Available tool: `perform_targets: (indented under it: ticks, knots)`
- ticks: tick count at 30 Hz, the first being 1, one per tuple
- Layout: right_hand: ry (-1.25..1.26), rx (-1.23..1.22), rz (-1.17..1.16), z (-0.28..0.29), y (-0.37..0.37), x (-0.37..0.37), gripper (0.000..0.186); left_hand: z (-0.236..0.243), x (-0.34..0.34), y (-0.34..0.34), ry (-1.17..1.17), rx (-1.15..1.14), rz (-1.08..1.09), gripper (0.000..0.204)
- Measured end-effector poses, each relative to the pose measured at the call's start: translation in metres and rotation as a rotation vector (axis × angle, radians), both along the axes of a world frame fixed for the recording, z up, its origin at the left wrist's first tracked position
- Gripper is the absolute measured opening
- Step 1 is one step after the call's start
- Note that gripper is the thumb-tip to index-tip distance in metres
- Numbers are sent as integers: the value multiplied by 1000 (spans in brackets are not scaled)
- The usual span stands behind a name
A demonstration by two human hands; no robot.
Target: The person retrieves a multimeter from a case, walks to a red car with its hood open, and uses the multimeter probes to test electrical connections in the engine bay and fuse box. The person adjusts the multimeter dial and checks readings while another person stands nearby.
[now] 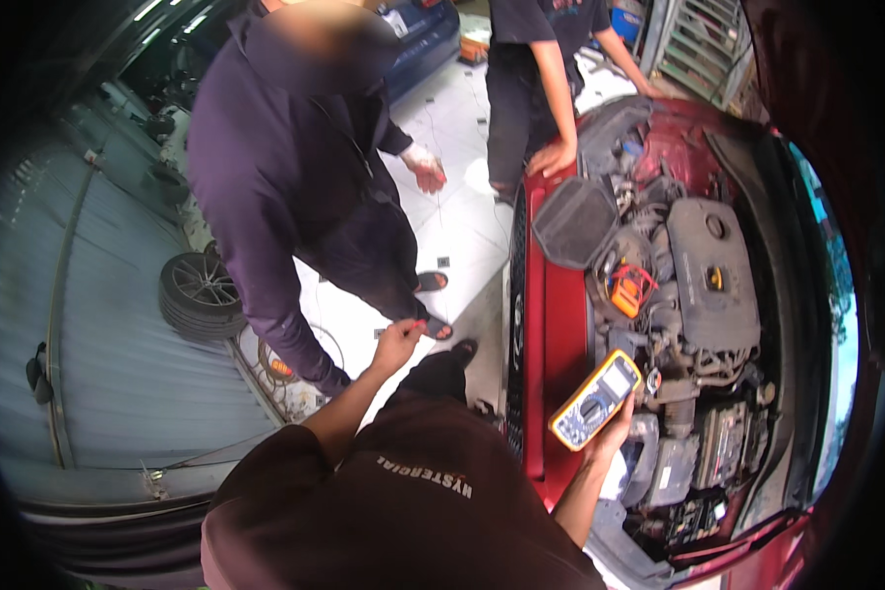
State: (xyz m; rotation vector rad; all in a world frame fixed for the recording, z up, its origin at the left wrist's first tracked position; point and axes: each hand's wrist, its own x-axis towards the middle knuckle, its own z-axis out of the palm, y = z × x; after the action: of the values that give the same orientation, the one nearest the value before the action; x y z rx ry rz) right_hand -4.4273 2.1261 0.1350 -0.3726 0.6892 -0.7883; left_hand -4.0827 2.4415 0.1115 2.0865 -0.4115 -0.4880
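Wears a dark brown shirt (pixel 374 501), right at the near edge. Holds a yellow digital multimeter (pixel 597 401) in the right hand (pixel 612 430), with the palm at the lower right side. Wraps the right hand round it, though with most of those fingers hidden, so cannot tell just how they bend. Tips the long side on a slant: screen end up and to the right, other end down and to the left, dial facing up. Hangs it over the front edge of the red car (pixel 563 344), beside the engine bay.

Bends the left arm forward and out to the left. Pinches a small red thing (pixel 421 324) with the fingertips of the left hand (pixel 397 349); too small to tell what kind. Has the yellow meter well off to the right of that pinch and a bit closer in, with the right hand much nearer to the engine.

Past the yellow meter, in the engine bay: an orange multimeter (pixel 626 293) with a red wire (pixel 645 277) looped by it. Near that, a black cover (pixel 572 224) and a big grey engine cover (pixel 730 305).

Across to the left, a person in a dark jacket (pixel 265 187). Behind, a car wheel (pixel 202 295). Farther out, a second person's hand (pixel 554 157) on the car's front edge. Way back, a blue car (pixel 425 54).
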Motion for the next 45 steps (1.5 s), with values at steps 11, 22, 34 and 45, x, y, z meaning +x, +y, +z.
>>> perform_targets:
  ticks: [11,22,34,45]
  knots:
    - [123,-177,-71,30,9,34,43,83,2,-91,663,-508,-206,34]
    - [262,-111,-186,56,52,69,50,89,58,-151,1472,-806,-518,37]
    - [416,-139,-493,45,12,-165,48,93,-20,-154,1269,-640,-636,41]
    - [623,-395,134,-36,-118,-103,52,113,-209,-109,1117,-359,-717,40]
